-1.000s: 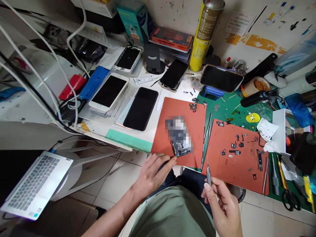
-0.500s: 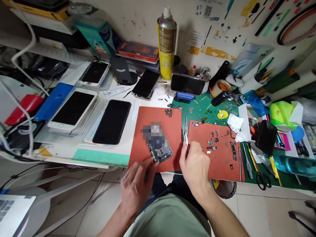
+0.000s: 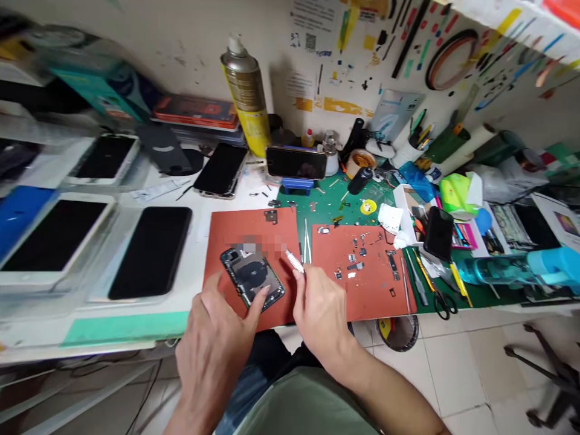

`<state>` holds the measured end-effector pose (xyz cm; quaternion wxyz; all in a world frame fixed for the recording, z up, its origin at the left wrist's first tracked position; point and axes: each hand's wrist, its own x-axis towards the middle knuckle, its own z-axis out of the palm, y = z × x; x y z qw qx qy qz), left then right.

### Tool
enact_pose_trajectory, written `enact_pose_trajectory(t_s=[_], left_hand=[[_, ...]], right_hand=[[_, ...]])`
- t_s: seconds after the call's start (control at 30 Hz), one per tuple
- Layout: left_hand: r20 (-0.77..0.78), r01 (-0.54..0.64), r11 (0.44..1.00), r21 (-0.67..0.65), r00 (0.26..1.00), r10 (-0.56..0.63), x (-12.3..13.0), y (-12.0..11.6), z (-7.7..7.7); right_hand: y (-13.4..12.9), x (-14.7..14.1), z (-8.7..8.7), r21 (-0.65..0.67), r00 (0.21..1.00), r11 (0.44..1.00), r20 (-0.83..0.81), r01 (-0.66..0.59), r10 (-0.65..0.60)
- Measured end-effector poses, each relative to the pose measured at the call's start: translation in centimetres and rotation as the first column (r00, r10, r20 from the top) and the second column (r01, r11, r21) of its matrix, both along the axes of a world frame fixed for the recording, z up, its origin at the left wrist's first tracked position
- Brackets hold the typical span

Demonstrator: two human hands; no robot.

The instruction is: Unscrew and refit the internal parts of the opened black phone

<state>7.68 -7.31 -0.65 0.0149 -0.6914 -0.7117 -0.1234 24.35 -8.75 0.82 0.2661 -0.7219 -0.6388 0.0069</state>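
Note:
An opened phone housing [image 3: 254,273] with bare inner parts lies at a slant on the left reddish-brown mat [image 3: 222,232]. My left hand [image 3: 215,332] grips its near end, thumb over the lower edge and fingers along the left side. In my right hand [image 3: 322,305] is a short silver tool with a ribbed grip [image 3: 294,261], pinched between thumb and fingers. The tool points up and left beside the housing; its far end is blurred out. A pair of tweezers [image 3: 307,240] lies between the two mats, just beyond my right hand.
Small phone parts [image 3: 356,266] are scattered over the right mat [image 3: 326,302]. Scissors [image 3: 444,305] lie right of it. At left is a black phone [image 3: 151,252]; behind stand a propped phone [image 3: 295,163] and a yellow spray can [image 3: 247,96].
The view has swung right. My right hand has moved away from the tweezers towards the housing, with the ribbed silver tool now showing in it. My left thumb now lies over the housing's near end.

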Motion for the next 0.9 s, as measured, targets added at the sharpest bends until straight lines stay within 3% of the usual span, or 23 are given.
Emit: enact_pose_trajectory(t_s=[0.07,0.13,0.23,0.33,0.43,0.53,0.67,0.73,0.8,0.9], left_hand=[[-0.042,-0.042,0.991,-0.124,0.998,0.037,1.1,0.7,1.0],[-0.076,-0.062,0.975,-0.212,0.996,0.047,2.2,1.3,1.9],[-0.130,-0.099,0.960,-0.262,0.989,0.067,3.6,2.0,2.5],[-0.167,-0.143,0.950,-0.278,0.981,0.099,4.7,2.6,2.5],[-0.170,-0.171,0.947,-0.271,0.977,0.128,5.5,3.0,1.9],[-0.107,-0.131,0.977,-0.170,0.988,0.114,5.6,3.2,1.2],[-0.054,-0.050,0.997,-0.060,0.997,0.047,5.0,3.1,0.6],[-0.057,-0.009,1.000,-0.026,0.998,0.008,4.4,2.8,0.4],[-0.056,0.066,0.998,0.010,0.996,-0.065,3.5,2.4,0.1],[-0.063,0.259,0.965,0.031,0.964,-0.257,1.4,2.0,-0.5]], right_hand=[[-2.4,1.4,1.4,0.047,0.925,0.998,-0.377,-0.040,0.054],[-5.2,3.0,2.5,0.001,0.758,1.000,-0.652,0.001,-0.001],[-9.6,5.7,3.2,-0.013,0.572,0.997,-0.819,0.072,-0.052],[-13.1,8.3,2.7,0.068,0.466,0.982,-0.884,0.175,-0.022],[-14.9,10.2,1.8,0.128,0.483,0.957,-0.875,0.262,-0.015],[-14.9,10.6,1.1,0.137,0.512,0.928,-0.857,0.347,-0.065],[-13.3,9.4,0.2,0.015,0.348,0.898,-0.925,0.441,-0.155],[-12.6,8.5,-0.5,-0.015,0.322,0.883,-0.928,0.470,-0.187],[-12.2,7.7,-1.2,0.024,0.369,0.867,-0.910,0.498,-0.187],[-11.9,6.9,-2.7,0.162,0.528,0.844,-0.834,0.511,-0.159]])
